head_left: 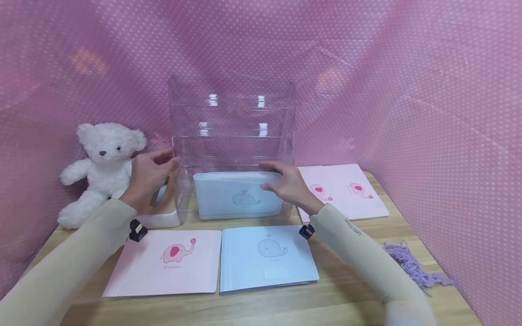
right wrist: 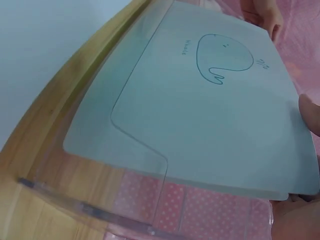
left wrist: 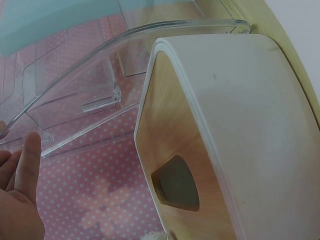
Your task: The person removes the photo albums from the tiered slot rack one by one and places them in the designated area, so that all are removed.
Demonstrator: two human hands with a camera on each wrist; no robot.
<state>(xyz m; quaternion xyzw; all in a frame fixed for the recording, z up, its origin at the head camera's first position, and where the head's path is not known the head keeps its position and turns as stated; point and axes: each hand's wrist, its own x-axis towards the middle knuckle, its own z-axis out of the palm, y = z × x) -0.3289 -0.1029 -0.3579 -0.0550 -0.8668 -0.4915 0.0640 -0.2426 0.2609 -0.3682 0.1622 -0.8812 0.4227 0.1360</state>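
A clear plastic tiered rack (head_left: 232, 151) stands at the back of the table. In its lowest tier sits a pale blue booklet (head_left: 222, 199) with a whale drawing, leaning behind the clear front panel. My right hand (head_left: 287, 183) holds the booklet's upper right corner, thumb in front and fingers behind; the right wrist view shows the thumb (right wrist: 310, 115) at the booklet's (right wrist: 210, 115) edge. At the rack's left side, my left hand (head_left: 148, 176) grips its clear edge. The left wrist view has that hand (left wrist: 20, 195) partly out of frame.
Left of the rack are a white-and-wood box (head_left: 159, 219) and a white teddy bear (head_left: 108, 167). In front lie a pink elephant booklet (head_left: 171, 267) and a blue whale booklet (head_left: 265, 258). Pink booklets (head_left: 338, 199) and purple yarn (head_left: 412, 265) lie to the right.
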